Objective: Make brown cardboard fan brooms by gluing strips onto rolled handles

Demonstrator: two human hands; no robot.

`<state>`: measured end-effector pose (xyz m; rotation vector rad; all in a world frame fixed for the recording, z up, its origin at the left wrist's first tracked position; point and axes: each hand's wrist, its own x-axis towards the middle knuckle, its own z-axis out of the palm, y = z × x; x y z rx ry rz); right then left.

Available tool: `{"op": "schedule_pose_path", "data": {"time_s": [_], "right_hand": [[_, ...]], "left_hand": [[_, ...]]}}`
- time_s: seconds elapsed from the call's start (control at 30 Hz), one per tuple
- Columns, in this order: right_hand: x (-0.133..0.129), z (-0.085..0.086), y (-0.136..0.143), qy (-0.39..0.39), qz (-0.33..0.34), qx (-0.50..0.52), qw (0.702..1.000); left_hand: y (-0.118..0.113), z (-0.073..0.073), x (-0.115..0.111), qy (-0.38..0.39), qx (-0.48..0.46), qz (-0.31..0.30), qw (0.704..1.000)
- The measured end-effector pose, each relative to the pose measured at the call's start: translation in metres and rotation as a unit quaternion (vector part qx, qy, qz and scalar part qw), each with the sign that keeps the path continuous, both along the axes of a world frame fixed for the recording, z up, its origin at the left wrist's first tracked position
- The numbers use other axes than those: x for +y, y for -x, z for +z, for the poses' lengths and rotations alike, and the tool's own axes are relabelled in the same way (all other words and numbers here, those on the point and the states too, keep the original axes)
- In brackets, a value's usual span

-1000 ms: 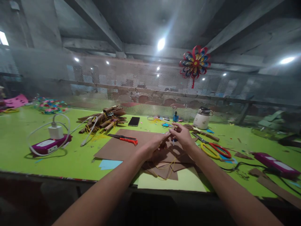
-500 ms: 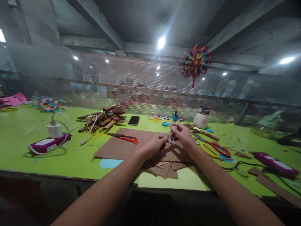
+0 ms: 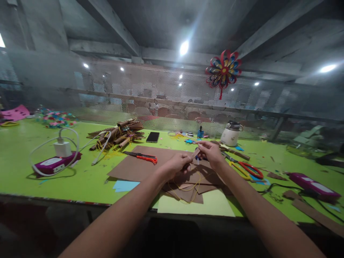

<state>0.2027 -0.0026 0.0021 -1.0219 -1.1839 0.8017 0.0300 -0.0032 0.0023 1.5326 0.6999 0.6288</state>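
Both forearms stretch in over the front edge of the green bench (image 3: 88, 186). The left hand (image 3: 179, 164), curled, and right hand (image 3: 211, 153), arched, pinch a small, narrow brown paper strip (image 3: 195, 154) above flat, straight-edged brown card (image 3: 138, 170).

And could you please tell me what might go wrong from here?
The small pale-brown strip held between the left hand and right hand could slip or bend. The loose loops of thin yellow thread below the hands might tangle or catch a finger. The red-and-black utility knife lies on the flat brown card sheet near the left hand, which might knock it.
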Motion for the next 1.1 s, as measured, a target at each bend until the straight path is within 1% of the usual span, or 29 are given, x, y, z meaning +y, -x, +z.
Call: {"op": "schedule_pose_path", "data": {"time_s": [0.17, 0.37, 0.53, 0.6, 0.7, 0.9, 1.03, 1.1], "right_hand": [[-0.001, 0.000, -0.001, 0.029, 0.031, 0.026, 0.999], [-0.006, 0.005, 0.006, 0.079, 0.095, 0.099, 0.987], [-0.005, 0.000, 0.010, 0.038, 0.063, 0.089, 0.993], [-0.005, -0.002, 0.011, 0.028, 0.063, 0.079, 0.995], [-0.006, -0.001, 0.013, 0.028, 0.072, 0.074, 0.994], [-0.009, 0.000, 0.018, 0.013, 0.061, 0.064, 0.996], [-0.007, 0.000, 0.014, 0.018, 0.067, 0.071, 0.995], [-0.005, 0.001, 0.011, 0.023, 0.050, 0.079, 0.995]], "left_hand": [[0.001, -0.005, 0.004, 0.013, -0.012, -0.001, 1.000], [0.003, -0.003, 0.003, 0.017, -0.044, 0.006, 0.999], [0.002, -0.004, 0.004, 0.024, -0.050, 0.008, 0.998], [0.001, -0.005, 0.005, 0.032, -0.056, 0.006, 0.998], [0.000, -0.007, 0.006, 0.035, -0.064, 0.000, 0.997], [0.000, -0.007, 0.007, 0.034, -0.059, 0.005, 0.998], [0.000, -0.006, 0.005, 0.035, -0.060, 0.006, 0.998], [0.000, -0.005, 0.005, 0.036, -0.061, 0.006, 0.997]]}}
